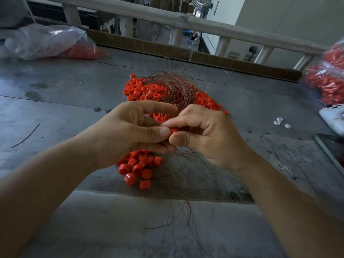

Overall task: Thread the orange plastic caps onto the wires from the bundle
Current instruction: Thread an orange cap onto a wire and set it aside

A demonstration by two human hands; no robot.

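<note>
My left hand (130,133) and my right hand (202,133) meet above the table's middle. Between their thumbs and fingertips sits one orange cap (174,130), pinched from both sides. A bundle of thin copper-coloured wires (173,86) curls on the table behind my hands, and its strands run under my hands toward me. Whether a wire is held along with the cap is hidden by my fingers. A heap of loose orange caps (145,90) lies by the bundle. A second cluster of orange caps (139,166) lies below my left hand.
A clear plastic bag of orange caps (55,43) lies at the back left, another bag of orange parts (327,81) at the right edge. Small white pieces (279,122), a white device (333,118) and a dark flat object (331,146) sit at the right. A wooden railing (186,21) bounds the far side.
</note>
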